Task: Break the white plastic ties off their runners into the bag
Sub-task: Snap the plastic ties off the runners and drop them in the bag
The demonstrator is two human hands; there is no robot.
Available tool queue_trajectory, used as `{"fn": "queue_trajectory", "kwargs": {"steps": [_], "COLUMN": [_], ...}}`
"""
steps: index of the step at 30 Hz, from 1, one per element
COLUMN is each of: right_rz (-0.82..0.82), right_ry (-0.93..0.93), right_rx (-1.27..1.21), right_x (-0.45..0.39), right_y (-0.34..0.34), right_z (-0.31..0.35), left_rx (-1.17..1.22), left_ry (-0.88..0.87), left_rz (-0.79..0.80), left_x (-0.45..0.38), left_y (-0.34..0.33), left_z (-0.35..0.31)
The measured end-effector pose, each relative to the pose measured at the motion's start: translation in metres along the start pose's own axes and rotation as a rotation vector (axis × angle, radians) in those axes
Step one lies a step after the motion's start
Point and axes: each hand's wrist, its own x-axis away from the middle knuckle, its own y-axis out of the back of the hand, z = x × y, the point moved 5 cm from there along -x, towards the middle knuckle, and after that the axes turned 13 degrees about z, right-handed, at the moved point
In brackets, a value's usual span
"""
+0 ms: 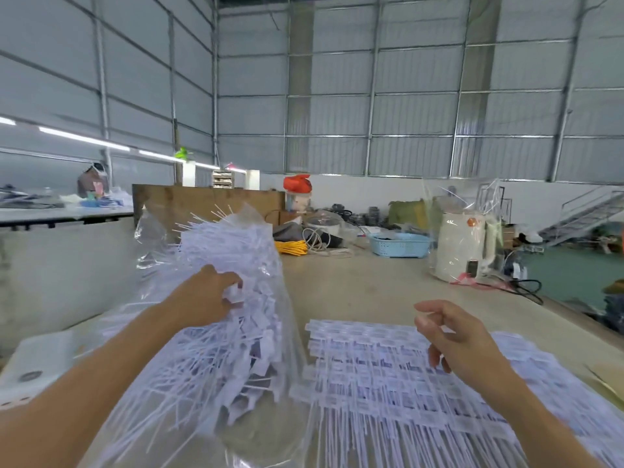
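Observation:
A clear plastic bag [287,298] lies open on the table at the left, heaped with loose white plastic ties [229,241]. My left hand [206,298] is inside the bag on top of the heap, its fingers curled round a few ties. To the right lies a flat stack of white ties on their runners [371,366], spread across the table. My right hand [462,336] hovers just above that stack with loosely curled fingers, holding nothing.
A white kettle wrapped in clear film [462,244] stands at the back right, with a blue basket [398,244] beside it and a yellow cord [292,247] behind the bag. A white box [37,363] sits at the left edge. The table's right edge drops to a green floor.

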Motion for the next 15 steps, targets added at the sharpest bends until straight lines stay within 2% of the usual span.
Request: {"fn": "queue_trajectory", "kwargs": {"steps": [3,5,8,15], "right_rz": [0.022,0.023,0.027,0.067], "right_ry": [0.005,0.007,0.004,-0.009], "right_rx": [0.003,0.015,0.037,0.093], "right_x": [0.001,0.002,0.003,0.001], "right_y": [-0.003,-0.003,-0.003,-0.002], "right_z": [0.000,0.000,0.000,-0.002], "left_rx": [-0.060,-0.124,-0.092,-0.001], "left_ry": [0.053,0.151,0.274,0.328], "left_rz": [-0.007,0.007,-0.005,0.142], "left_x": [-0.018,-0.025,-0.029,-0.020], "left_y": [-0.019,-0.028,-0.037,-0.018], "left_z": [0.001,0.004,0.011,-0.006]}}
